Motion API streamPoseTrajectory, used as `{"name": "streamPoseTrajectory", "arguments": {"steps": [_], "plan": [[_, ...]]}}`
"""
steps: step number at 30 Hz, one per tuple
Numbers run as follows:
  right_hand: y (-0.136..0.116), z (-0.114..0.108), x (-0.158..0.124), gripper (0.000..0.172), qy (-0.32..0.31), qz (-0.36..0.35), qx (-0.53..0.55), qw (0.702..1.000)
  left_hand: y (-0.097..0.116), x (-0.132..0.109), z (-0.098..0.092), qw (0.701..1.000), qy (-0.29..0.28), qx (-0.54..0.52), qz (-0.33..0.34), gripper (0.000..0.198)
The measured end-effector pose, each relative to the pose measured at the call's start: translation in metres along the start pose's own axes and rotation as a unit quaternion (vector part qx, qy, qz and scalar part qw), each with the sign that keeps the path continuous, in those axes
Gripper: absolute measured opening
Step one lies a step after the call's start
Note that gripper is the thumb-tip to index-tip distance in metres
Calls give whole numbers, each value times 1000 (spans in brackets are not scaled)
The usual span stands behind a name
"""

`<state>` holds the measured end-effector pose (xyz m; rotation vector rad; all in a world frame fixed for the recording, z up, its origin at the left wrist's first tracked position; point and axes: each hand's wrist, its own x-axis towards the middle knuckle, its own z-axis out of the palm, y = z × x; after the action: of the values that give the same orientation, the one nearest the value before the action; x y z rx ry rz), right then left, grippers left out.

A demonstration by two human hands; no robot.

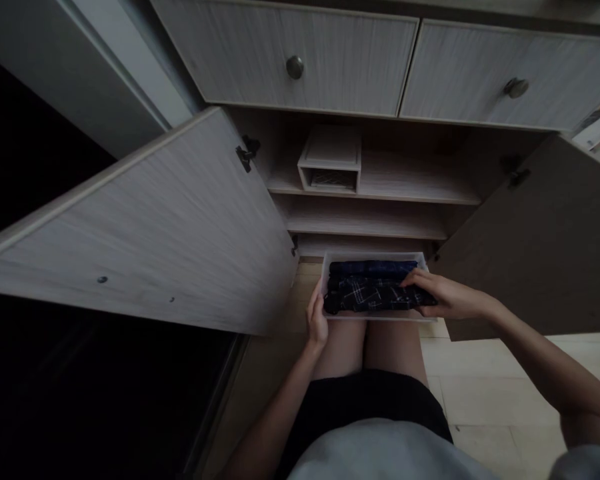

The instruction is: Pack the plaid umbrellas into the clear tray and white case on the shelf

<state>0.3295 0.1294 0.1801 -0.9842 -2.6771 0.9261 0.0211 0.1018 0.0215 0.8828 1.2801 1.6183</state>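
A white plastic bin [328, 261] sits on the floor in front of my knees, at the foot of an open cabinet. It holds dark folded clothes [370, 287], one with a light check pattern. My left hand [316, 319] grips the bin's left near corner. My right hand [443, 295] lies across the bin's right side, fingers curled onto the checked cloth.
The cabinet's two doors stand wide open, the left door [145, 233] and the right door [540, 247]. Inside are wooden shelves [405, 187] with a small white box [330, 160] on the upper one. Two drawers with round knobs [295, 67] sit above. Pale floor tiles lie to the right.
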Motion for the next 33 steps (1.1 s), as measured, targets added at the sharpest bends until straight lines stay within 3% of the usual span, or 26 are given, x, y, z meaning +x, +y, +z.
{"name": "streamPoseTrajectory", "arguments": {"steps": [5,11,18,24,27,29,31,33], "plan": [[12,25,15,47,-17,-13,-61,998,0,0,3,999,-13,-30,-4,62],[13,51,6,41,43,-7,-167,985,2,-1,3,999,-14,-31,2,61],[5,61,2,29,102,19,-226,968,4,-3,5,999,-16,-33,-12,61],[17,67,9,24,124,41,-196,972,3,-4,5,1000,-4,-13,-15,63],[27,66,8,22,200,54,-107,972,3,-2,4,1000,1,-7,-24,63],[36,67,3,44,319,118,-5,940,2,-1,2,1000,1,-3,-31,63],[44,72,-3,70,412,221,137,873,2,0,1,999,-3,-5,-31,63],[49,79,-8,83,388,313,307,811,1,-1,0,1000,-6,-8,-30,63]]}}
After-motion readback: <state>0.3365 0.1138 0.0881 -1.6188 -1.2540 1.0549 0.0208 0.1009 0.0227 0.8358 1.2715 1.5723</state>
